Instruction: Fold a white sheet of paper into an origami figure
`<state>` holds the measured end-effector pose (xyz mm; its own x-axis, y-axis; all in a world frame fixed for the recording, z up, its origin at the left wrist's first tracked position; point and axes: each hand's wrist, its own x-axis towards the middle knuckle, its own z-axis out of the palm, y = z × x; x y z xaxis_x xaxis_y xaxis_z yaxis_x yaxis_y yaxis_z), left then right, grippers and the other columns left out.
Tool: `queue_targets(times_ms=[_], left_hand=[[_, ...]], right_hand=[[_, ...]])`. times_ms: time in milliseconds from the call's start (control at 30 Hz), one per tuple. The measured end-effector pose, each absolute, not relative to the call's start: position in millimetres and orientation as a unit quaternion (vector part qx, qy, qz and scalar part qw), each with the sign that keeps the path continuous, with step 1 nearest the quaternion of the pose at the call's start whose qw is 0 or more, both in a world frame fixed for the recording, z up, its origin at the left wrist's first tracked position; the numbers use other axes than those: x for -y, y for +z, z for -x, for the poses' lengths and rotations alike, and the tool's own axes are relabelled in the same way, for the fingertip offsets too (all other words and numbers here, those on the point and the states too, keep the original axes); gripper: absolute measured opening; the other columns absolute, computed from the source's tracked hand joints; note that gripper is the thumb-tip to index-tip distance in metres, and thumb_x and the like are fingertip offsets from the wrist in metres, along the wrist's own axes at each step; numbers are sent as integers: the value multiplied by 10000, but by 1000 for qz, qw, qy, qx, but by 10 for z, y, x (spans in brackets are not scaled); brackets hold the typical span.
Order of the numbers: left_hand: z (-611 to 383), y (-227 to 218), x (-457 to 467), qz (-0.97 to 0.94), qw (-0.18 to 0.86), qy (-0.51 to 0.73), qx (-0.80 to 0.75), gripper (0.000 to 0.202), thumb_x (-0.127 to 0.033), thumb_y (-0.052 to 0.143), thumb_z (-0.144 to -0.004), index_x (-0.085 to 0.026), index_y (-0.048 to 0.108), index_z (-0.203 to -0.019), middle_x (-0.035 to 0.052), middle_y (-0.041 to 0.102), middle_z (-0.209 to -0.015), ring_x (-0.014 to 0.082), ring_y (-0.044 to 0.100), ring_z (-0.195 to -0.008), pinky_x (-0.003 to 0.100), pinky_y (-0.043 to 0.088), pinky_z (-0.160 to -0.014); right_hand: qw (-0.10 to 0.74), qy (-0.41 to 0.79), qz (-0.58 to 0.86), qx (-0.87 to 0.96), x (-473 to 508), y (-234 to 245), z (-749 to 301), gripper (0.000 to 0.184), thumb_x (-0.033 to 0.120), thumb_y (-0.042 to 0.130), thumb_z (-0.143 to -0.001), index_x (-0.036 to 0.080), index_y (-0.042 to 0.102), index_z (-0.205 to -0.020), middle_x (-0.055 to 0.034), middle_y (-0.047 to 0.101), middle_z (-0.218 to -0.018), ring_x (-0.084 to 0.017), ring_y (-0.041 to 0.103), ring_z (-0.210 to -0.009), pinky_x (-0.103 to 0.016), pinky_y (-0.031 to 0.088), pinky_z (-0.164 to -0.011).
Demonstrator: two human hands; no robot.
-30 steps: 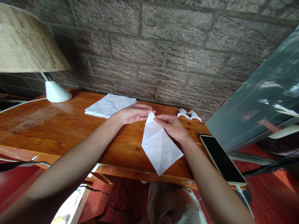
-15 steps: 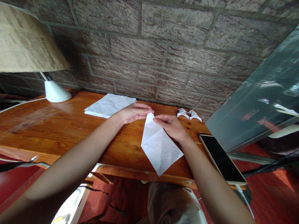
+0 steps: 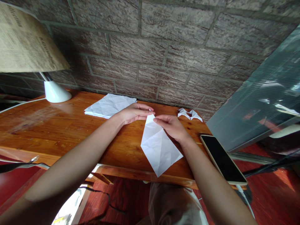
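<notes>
A sheet of white paper (image 3: 160,147), creased and folded to a narrow point at its far end, hangs between my hands over the wooden desk. My left hand (image 3: 137,113) pinches the narrow tip from the left, fingers pressed together. From the right, my right hand (image 3: 171,125) grips the paper's edge just below the tip, thumb on top. The wide lower part spreads toward me, its lowest corner near the desk's front edge. Some of the fingers behind the paper are hidden.
Creased white sheets (image 3: 110,105) lie stacked behind my left hand. Small folded paper pieces (image 3: 189,114) stand at the back right. A phone (image 3: 223,159) with a cable rests on the desk's right edge. A lamp (image 3: 56,91) stands at the left, against a brick wall (image 3: 150,50).
The lower part of the paper has shifted slightly left. A bit of its tip now shows above my left fingers. Both hands have hardly moved.
</notes>
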<state>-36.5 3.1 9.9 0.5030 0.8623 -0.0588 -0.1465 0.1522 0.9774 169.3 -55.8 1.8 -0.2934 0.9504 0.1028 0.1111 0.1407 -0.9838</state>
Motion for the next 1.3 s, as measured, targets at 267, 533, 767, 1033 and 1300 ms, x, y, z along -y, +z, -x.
queue_targets(times_ms=[267,533,767,1033,1300], left_hand=[[362,90,-31,-544,663,377,-349,413,-280,956,-553,-163,791,-913,72,787,-939,180,734,-854,357,570,-941],[369,92,-20,-517,729,376,-245,324,-224,883,-693,-168,772,-992,108,768,-1132,195,729,-1023,348,548,-992],[332,66,-33,-476,750,376,-263,207,-128,806,-768,-136,763,-970,97,785,-1010,161,743,-896,322,562,-944],[285,79,-21,-450,764,386,-255,138,-208,656,-920,-119,756,-953,116,780,-994,157,738,-881,276,575,-883],[281,49,-31,-470,755,385,-248,169,-178,641,-918,-114,761,-1019,125,776,-1062,156,733,-929,260,561,-898]], right_hand=[[417,504,426,625,564,22,-1687,331,475,793,-728,178,790,-875,-27,742,-815,-160,617,-730,-282,472,-684],[431,550,412,585,570,34,-1692,358,454,818,-716,180,787,-945,-22,752,-837,-143,615,-687,-276,466,-663],[431,562,404,579,585,36,-1680,360,433,815,-731,173,786,-978,-29,762,-880,-141,625,-721,-266,477,-689],[449,561,395,573,575,24,-1688,331,414,819,-729,177,787,-958,-21,757,-868,-132,616,-706,-257,472,-676],[460,545,405,572,560,5,-1684,369,453,820,-713,172,784,-949,-33,759,-834,-153,637,-720,-275,485,-678]])
